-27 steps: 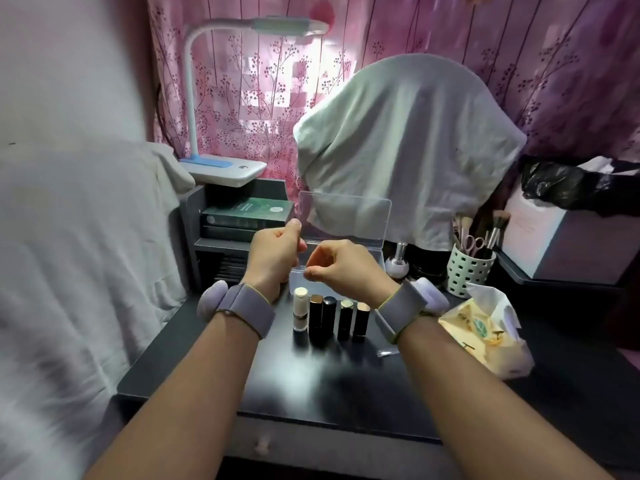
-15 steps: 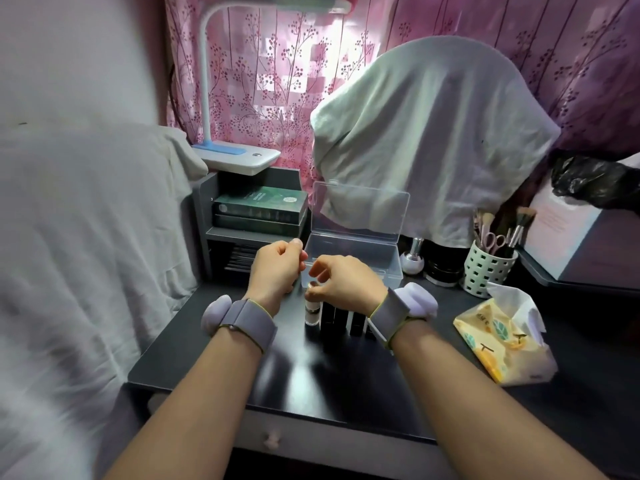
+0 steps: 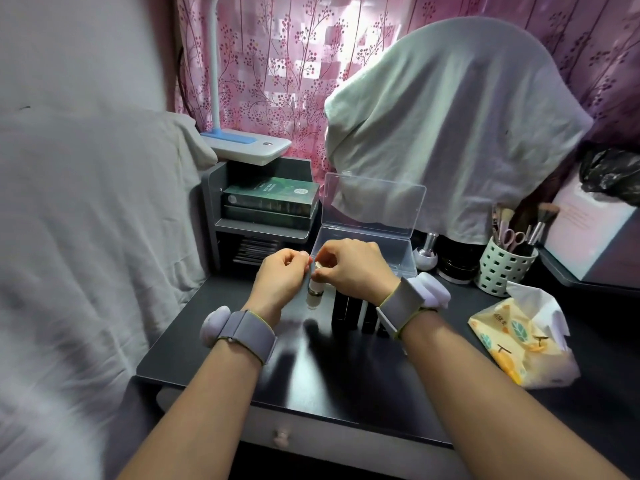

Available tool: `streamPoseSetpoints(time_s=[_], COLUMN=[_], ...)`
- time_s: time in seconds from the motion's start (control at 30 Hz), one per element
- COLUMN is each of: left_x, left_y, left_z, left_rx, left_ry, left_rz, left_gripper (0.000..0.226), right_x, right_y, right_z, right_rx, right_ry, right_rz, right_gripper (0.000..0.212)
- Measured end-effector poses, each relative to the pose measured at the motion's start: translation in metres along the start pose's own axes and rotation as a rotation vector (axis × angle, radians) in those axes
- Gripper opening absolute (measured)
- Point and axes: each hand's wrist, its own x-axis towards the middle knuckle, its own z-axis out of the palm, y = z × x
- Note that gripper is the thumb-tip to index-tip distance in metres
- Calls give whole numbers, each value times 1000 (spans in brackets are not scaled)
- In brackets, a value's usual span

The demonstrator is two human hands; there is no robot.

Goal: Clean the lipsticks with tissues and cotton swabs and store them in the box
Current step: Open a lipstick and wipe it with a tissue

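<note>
A row of lipsticks stands on the black desk [image 3: 311, 375]: a white lipstick [image 3: 316, 289] at the left and several dark lipsticks [image 3: 346, 310] to its right, partly hidden by my right wrist. My right hand [image 3: 353, 268] curls over the white lipstick and pinches its top. My left hand [image 3: 282, 278] is curled into a loose fist just left of that top, and nothing shows in it. Behind the hands sits the clear plastic box [image 3: 398, 258] with its lid [image 3: 374, 206] standing open. A yellow tissue pack [image 3: 519, 337] lies at the right.
A grey shelf with green books [image 3: 270, 199] and a white lamp [image 3: 246, 147] stand back left. A small bottle [image 3: 427, 251], a black jar [image 3: 457, 258] and a brush holder [image 3: 505, 268] line the back right. A pale cloth [image 3: 450, 116] hangs behind the box.
Both hands came down from the front of the open box to the lipstick row. My right hand now pinches the white lipstick's top, and the view has shifted closer.
</note>
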Motion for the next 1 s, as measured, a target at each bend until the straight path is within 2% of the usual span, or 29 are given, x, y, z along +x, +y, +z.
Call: streamPoseSetpoints(time_s=[0.1, 0.37, 0.53, 0.8, 1.0], left_x=[1, -12, -19, -28, -37], left_y=[2, 19, 28, 33, 35], left_z=[0, 1, 6, 19, 27], left_rx=[-11, -49, -159, -273, -251], left_ry=[-10, -133, -212, -106, -179], left_rz=[30, 79, 158, 193, 166], left_gripper=[25, 37, 16, 26, 26], right_x=[3, 3, 5, -1, -5], right_y=[-3, -5, -5, -1, 8], right_z=[-9, -31, -33, -32, -32], right_rx=[80, 383, 660, 908, 938], right_ry=[26, 157, 240, 255, 311], right_rz=[8, 69, 160, 246, 300], right_gripper=[28, 20, 10, 33, 34])
